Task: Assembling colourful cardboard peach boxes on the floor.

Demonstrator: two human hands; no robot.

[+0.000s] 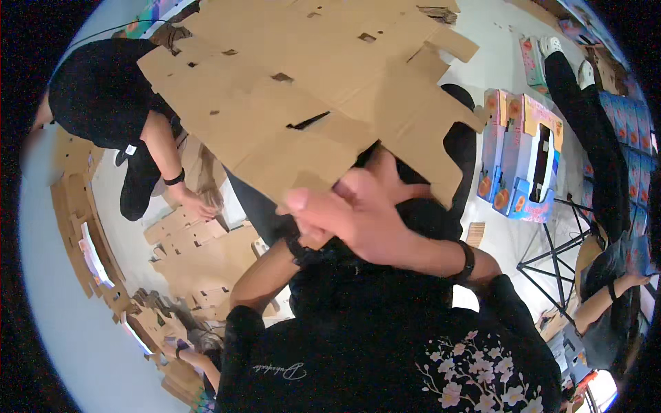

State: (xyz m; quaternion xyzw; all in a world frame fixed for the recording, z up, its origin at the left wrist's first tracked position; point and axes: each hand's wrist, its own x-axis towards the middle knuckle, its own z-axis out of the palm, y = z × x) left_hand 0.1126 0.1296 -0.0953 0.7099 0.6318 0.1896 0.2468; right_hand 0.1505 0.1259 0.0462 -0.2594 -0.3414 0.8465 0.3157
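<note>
A flat brown die-cut carton blank (pixel 303 96) is held up at its near edge: the right hand (pixel 365 213) is spread open against it, the left hand (pixel 303 237) mostly hidden, its grip unclear. Folding seems underway; the flaps want creasing next. Beyond the blank, a co-worker's hand (pixel 196 204) rests on stacked blanks (pixel 200 255).

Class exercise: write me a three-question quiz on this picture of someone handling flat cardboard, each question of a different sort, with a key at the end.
1. True or false: the large flat cardboard blank is already folded into a closed box.
2. Multiple choice: the colourful printed boxes stand (A) at the right of the picture, (B) at the far left edge, (C) on the wearer's lap.
3. Short answer: what is worn on the wearer's right wrist, behind the right hand?

Key
1. False: it is flat and unfolded, with die-cut slots and flaps showing.
2. A.
3. A dark wristband. The left hand is mostly hidden behind the right one.
</note>
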